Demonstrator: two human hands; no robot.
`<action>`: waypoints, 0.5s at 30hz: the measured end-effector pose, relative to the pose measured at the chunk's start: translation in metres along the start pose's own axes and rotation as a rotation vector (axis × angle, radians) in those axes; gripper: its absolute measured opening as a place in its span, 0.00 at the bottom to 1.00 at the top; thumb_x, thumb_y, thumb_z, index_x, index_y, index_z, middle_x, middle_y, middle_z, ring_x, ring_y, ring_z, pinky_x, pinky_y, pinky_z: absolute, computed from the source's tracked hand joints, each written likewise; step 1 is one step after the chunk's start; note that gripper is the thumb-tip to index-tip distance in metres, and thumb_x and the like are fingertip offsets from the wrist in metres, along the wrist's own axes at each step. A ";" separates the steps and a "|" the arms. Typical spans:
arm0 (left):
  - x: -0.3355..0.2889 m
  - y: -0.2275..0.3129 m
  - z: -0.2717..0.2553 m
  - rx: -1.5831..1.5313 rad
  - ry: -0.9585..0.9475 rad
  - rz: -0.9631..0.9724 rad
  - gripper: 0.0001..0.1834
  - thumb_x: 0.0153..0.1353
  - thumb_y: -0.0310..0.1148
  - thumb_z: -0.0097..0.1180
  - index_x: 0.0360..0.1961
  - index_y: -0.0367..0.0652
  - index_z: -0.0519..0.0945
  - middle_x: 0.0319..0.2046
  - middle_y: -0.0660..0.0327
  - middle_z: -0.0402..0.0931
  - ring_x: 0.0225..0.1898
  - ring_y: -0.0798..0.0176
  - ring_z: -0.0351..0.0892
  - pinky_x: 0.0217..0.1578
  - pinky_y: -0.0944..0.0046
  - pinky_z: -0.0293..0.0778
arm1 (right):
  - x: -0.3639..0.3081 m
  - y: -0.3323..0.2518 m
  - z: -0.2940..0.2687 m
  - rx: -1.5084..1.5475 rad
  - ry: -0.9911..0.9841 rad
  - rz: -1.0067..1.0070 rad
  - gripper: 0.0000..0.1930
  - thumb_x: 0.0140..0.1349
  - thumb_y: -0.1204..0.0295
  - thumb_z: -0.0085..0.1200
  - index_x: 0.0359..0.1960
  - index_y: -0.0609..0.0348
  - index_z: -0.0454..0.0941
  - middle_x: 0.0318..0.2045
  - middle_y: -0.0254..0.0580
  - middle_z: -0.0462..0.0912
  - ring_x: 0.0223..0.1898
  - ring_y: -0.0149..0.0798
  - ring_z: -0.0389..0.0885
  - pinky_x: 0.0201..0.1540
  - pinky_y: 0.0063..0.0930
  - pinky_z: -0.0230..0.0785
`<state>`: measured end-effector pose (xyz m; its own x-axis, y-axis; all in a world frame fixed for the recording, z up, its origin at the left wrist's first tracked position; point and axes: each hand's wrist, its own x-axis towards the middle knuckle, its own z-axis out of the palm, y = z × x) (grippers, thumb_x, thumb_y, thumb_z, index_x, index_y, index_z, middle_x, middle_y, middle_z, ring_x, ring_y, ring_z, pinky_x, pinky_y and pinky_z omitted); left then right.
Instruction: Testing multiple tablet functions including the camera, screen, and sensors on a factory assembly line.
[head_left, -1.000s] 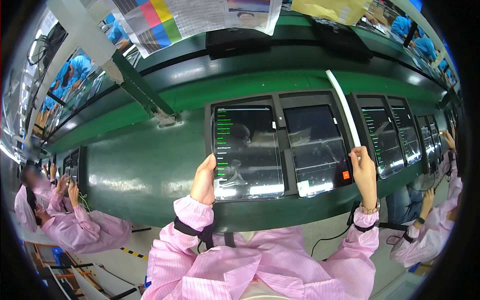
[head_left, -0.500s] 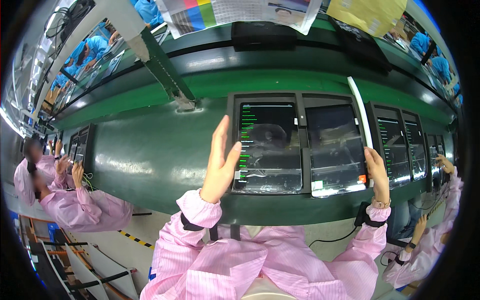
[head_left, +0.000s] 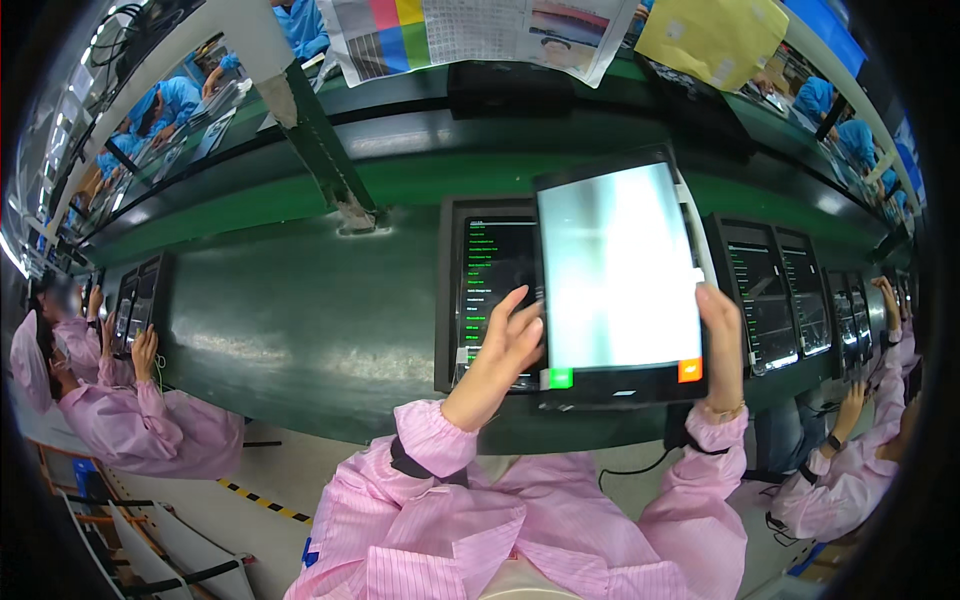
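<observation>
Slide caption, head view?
Left hand and right hand at opposite edges of a bright tablet, partly hiding another tablet.

Brightly lit overall. Washed nearly white on the glowing tablet (head_left: pixel 620 270), streaked with glare on the table (head_left: pixel 300 345) left of it, bowed and blackened far around it.

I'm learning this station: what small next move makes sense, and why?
Perhaps close the left hand around the white-screened tablet: the right hand holds its right edge, the tablet looks lifted and tilted, and whether the left grips is unclear.
</observation>
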<state>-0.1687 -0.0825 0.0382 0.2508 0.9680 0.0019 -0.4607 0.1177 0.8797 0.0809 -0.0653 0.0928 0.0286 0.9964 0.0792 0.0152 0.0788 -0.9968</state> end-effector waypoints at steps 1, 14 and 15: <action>0.000 0.002 -0.001 -0.127 0.062 -0.041 0.26 0.68 0.33 0.43 0.64 0.38 0.54 0.61 0.53 0.59 0.62 0.63 0.59 0.59 0.63 0.58 | -0.007 0.003 0.014 0.047 0.031 0.040 0.13 0.65 0.67 0.47 0.40 0.67 0.75 0.34 0.32 0.78 0.36 0.21 0.73 0.39 0.15 0.64; -0.044 0.022 -0.052 -0.138 0.269 0.127 0.20 0.65 0.30 0.47 0.56 0.34 0.64 0.49 0.60 0.70 0.50 0.68 0.68 0.51 0.68 0.63 | 0.046 -0.028 0.091 -0.220 -0.216 -0.551 0.27 0.67 0.67 0.44 0.66 0.57 0.53 0.40 0.40 0.76 0.31 0.24 0.71 0.36 0.16 0.64; -0.046 0.022 -0.053 -0.126 0.257 0.128 0.20 0.64 0.30 0.47 0.56 0.34 0.64 0.50 0.59 0.70 0.51 0.68 0.68 0.52 0.68 0.62 | 0.047 -0.033 0.092 -0.211 -0.221 -0.573 0.27 0.67 0.67 0.44 0.66 0.57 0.53 0.40 0.40 0.76 0.31 0.24 0.71 0.36 0.16 0.64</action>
<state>-0.2357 -0.1125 0.0318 -0.0321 0.9992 -0.0251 -0.5805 0.0018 0.8142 -0.0100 -0.0184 0.1281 -0.2486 0.7824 0.5710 0.1633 0.6150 -0.7715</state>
